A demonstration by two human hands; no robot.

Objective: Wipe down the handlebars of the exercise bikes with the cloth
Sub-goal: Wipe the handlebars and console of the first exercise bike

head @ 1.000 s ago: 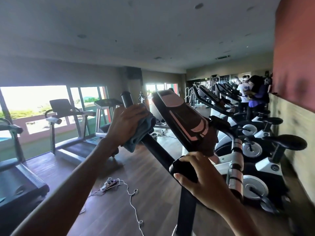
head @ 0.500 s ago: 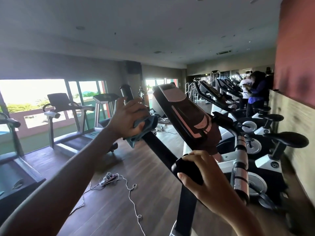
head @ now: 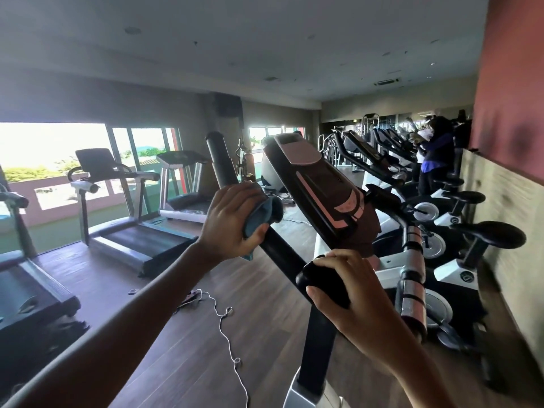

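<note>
A black handlebar (head: pixel 221 160) of the nearest exercise bike slants up from lower right to upper left in the middle of the head view. My left hand (head: pixel 229 223) is wrapped around its middle with a blue cloth (head: pixel 262 214) bunched between palm and bar. The bar's bare upper end sticks out above my fingers. My right hand (head: pixel 350 293) grips the black rounded end of the near handlebar (head: pixel 319 279) lower down. The bike's console (head: pixel 318 187), dark with pale trim, tilts up between the two bars.
A row of exercise bikes (head: pixel 441 240) runs along the right wall, where a person in a purple top (head: pixel 437 154) stands at the far end. Treadmills (head: pixel 132 231) line the windows on the left. A white cable and power strip (head: pixel 217 307) lie on the wooden floor.
My left hand with the cloth has slid down the handlebar, exposing more of its upper end. My right hand keeps its grip on the near bar end.
</note>
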